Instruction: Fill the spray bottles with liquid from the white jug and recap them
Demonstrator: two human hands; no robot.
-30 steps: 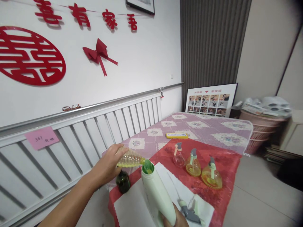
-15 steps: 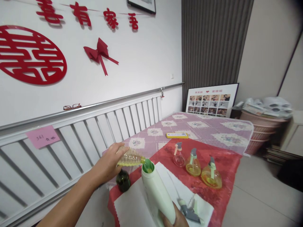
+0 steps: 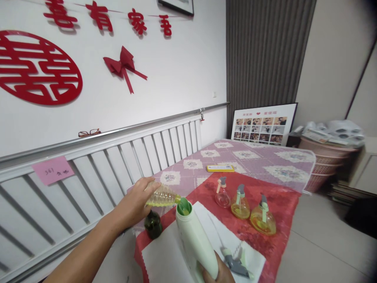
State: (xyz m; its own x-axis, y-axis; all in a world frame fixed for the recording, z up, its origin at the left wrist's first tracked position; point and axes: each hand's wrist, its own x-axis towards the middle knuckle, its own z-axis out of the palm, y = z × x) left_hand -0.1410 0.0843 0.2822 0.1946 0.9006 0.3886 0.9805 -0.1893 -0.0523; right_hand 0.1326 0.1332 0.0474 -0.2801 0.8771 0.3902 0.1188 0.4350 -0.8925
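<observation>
My left hand (image 3: 134,205) grips a clear plastic bottle (image 3: 161,197) of yellow liquid, tipped sideways with its mouth over a green funnel (image 3: 184,206). The funnel sits in the neck of a pale green bottle (image 3: 196,243), which my right hand (image 3: 216,272) holds tilted at the bottom edge of the view. A grey-green spray head (image 3: 235,264) lies on the white cloth (image 3: 165,255) just right of that bottle. A dark green bottle (image 3: 153,225) stands under my left hand.
Three glass spray bottles (image 3: 240,204) with yellow liquid stand in a row on the red cloth (image 3: 277,204). A yellow flat case (image 3: 220,168) lies on the patterned cover behind. A white slatted rail (image 3: 118,157) runs along the left. Pink baskets (image 3: 321,161) stand at right.
</observation>
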